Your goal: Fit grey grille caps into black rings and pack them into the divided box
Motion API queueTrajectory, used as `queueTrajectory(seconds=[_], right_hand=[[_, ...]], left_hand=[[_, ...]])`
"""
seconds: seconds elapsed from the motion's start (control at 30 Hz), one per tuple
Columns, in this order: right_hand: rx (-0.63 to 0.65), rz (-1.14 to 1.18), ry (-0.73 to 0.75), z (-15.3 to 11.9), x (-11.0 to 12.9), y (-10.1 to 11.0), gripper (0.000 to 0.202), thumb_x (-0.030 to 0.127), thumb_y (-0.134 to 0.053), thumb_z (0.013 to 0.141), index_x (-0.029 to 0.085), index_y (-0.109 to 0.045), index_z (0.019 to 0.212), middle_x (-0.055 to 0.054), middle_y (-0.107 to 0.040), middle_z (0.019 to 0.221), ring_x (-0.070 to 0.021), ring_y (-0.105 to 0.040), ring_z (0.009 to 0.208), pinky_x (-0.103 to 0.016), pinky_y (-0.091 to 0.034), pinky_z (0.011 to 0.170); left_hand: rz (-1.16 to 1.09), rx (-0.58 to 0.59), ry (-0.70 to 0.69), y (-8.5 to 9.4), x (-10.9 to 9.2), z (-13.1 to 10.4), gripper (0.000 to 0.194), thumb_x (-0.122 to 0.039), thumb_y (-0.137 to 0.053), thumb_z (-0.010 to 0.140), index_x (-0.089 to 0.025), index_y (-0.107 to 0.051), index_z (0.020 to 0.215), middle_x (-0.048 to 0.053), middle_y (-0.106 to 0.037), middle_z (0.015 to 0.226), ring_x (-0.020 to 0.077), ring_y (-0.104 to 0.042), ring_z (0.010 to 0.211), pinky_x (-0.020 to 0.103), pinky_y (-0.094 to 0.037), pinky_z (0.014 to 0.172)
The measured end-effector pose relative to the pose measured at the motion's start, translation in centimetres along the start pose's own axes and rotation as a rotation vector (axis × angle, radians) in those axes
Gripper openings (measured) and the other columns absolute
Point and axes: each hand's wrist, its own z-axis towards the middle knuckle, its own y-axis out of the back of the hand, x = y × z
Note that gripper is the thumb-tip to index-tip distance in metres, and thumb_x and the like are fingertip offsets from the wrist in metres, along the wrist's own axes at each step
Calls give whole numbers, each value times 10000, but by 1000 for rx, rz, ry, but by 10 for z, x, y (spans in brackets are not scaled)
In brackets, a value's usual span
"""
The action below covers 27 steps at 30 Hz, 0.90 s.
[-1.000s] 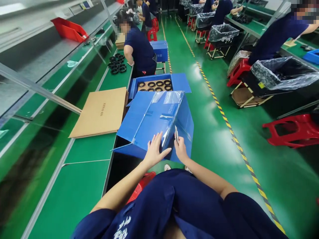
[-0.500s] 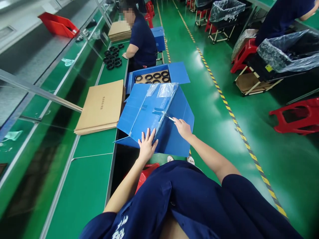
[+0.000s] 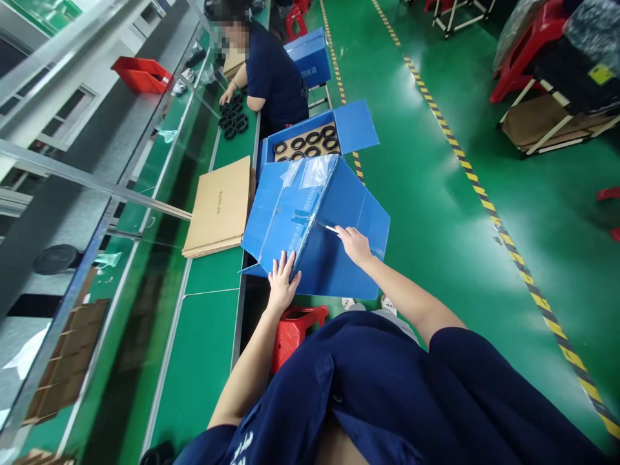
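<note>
The grip of the right hand (image 3: 355, 245) is closed around a slim cutter (image 3: 330, 228), its tip pointing left at the taped long edge of a blue corrugated box (image 3: 317, 242); whether the tip touches the tape is too fine to tell. The left hand (image 3: 282, 284) grips nothing, fingers spread flat on the box's left panel by its near end. For neat work along this edge, a shallow tip and a low, steady angle seem best, with light pressure to spare the panel, and the left hand bracing well out of the blade's line. The box sits tilted just beyond the person, beside the right edge of the green counter (image 3: 208, 349); what supports it underneath is hidden. A stack of brown cardboard sheets (image 3: 220, 206) lies on the counter to its left. Just beyond is an opened blue box (image 3: 358, 126) with black rings (image 3: 312, 137) on cardboard, and farther off a co-worker (image 3: 276, 71) leans over the counter. A red stool (image 3: 298, 329) stands near, and striped tape (image 3: 477, 181) crosses the glossy green floor (image 3: 436, 278) to the right.
</note>
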Motion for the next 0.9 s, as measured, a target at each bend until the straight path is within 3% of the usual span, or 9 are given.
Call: queueTrajectory(seconds=[0.13,0.3,0.43,0.57,0.7,0.9], right_hand=[[78,40,4,-12,-20,-13,423,287,-340,1122,211,-639,1411,-126,-661,1050,-260,-571,1007,-316,-466,822],[202,69,16,-34,-60,-27,394,223,-413,1097,189,-630,1423,-134,-668,1092,-270,-568,1034,-342,-471,843],[246,106,54,-55,-89,-42,421,159,-396,1090,165,-613,1450,-135,-672,1114,-256,-562,1037,-343,-448,889],[275,96,35,-79,-122,-57,459,110,-356,1077,169,-612,1454,-131,-674,1099,-239,-557,1007,-338,-435,905],[401,-36,-51,-104,-167,-67,461,84,-375,1045,144,-632,1423,-153,-666,1042,-253,-555,972,-342,-432,833],[426,-21,18,-113,-206,-90,433,122,-390,1062,150,-629,1423,-146,-654,1018,-247,-544,973,-343,-404,858]], left_hand=[[-9,-3,14,1,14,-5,652,-485,-473,1007,-323,-357,1627,68,-183,1744,385,-57,1611,696,-130,1247],[10,-61,-61,-3,41,-13,680,-495,-477,1004,-264,-351,1631,102,-213,1736,315,-122,1616,550,-120,1307],[44,-93,-70,-9,56,-24,707,-524,-487,997,-254,-340,1634,108,-204,1739,311,-129,1618,532,-129,1312],[38,-44,-38,-1,55,-33,747,-519,-499,1004,-242,-271,1659,122,-150,1750,303,-81,1624,510,-133,1315],[36,-10,-20,8,53,-34,790,-520,-512,1005,-199,-228,1669,163,-110,1750,309,-92,1622,493,-136,1314],[52,-29,61,12,49,-34,869,-542,-533,982,-151,-181,1673,187,-123,1743,316,-135,1614,455,-136,1315]])
